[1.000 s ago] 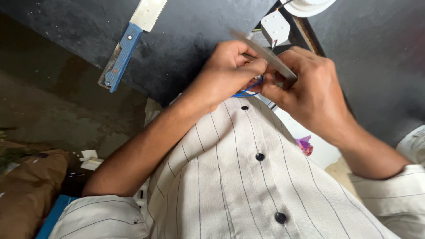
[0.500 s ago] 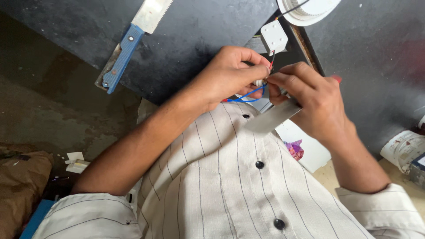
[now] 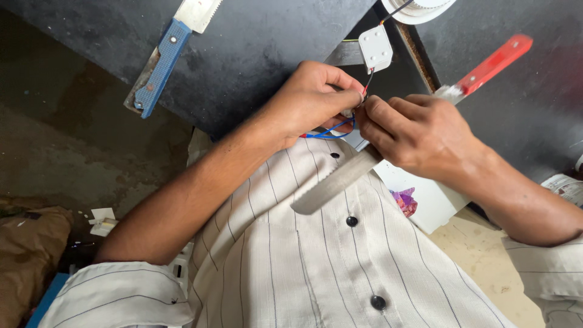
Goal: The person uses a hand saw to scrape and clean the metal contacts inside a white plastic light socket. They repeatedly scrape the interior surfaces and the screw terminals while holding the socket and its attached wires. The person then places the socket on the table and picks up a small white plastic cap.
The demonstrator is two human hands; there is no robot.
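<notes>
My left hand (image 3: 313, 100) pinches thin red and blue wires (image 3: 331, 130) between thumb and fingertips, just above my striped shirt. My right hand (image 3: 419, 133) meets it fingertip to fingertip on the same wires and also grips a knife (image 3: 340, 181) with a red handle (image 3: 493, 64). Its serrated blade points down-left across my chest. A black wire runs from the pinch up to a small white square part (image 3: 375, 48) on the dark table.
A second blade with a blue handle (image 3: 159, 67) lies on the dark tabletop (image 3: 261, 42) at upper left. A white round fitting (image 3: 419, 9) sits at the top edge. A white sheet (image 3: 425, 194) with a purple scrap (image 3: 404, 200) lies below my right hand. Brown cloth (image 3: 27, 255) lies on the floor at left.
The knife has swung round: its blade pointed up-left over the hands, now it points down-left across my chest with the red handle out to the upper right. Both hands stay pinched on the wires.
</notes>
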